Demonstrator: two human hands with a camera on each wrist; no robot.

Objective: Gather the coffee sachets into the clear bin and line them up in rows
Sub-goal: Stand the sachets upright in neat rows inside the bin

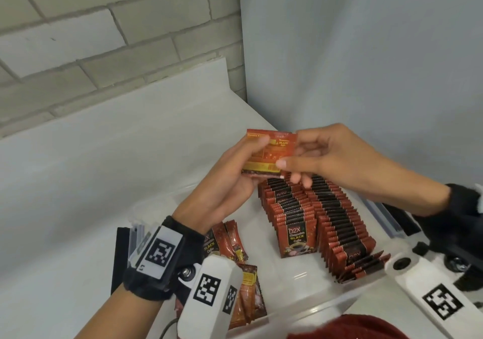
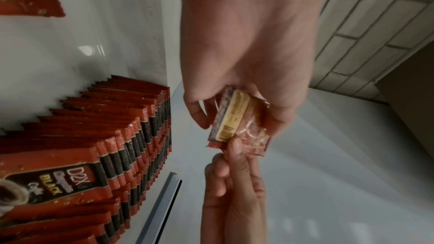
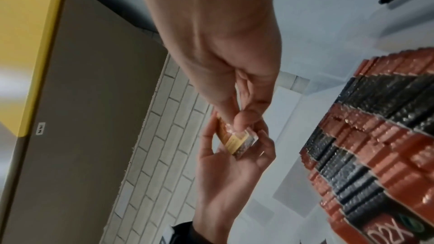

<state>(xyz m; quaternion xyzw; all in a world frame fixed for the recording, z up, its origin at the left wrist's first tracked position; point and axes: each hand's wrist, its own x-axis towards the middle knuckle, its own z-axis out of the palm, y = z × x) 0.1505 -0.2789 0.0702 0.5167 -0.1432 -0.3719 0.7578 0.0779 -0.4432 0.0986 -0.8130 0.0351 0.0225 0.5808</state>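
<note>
Both hands meet above the far end of the clear bin (image 1: pixel 337 302), sharing one small stack of coffee sachets (image 1: pixel 271 153). The left hand (image 1: pixel 232 181) cups the stack from below, fingers curled round its 9 o'clock edge and thumb laid over the printed face. The right hand (image 1: pixel 326 155) pinches the 3 o'clock edge between thumb and fingers (image 1: pixel 300 151).

These sachets are probably light, thin and flexible, with glossy foil that may slip or fan apart (a loose stack could skew easily). I would grip across the flat faces near the sealed edges, squeezing lightly.

Inside the bin, two tidy rows (image 1: pixel 313 221) stand upright at 5 o'clock from the hands, and loose sachets (image 1: pixel 230 242) lie at 7 o'clock beside them.
</note>
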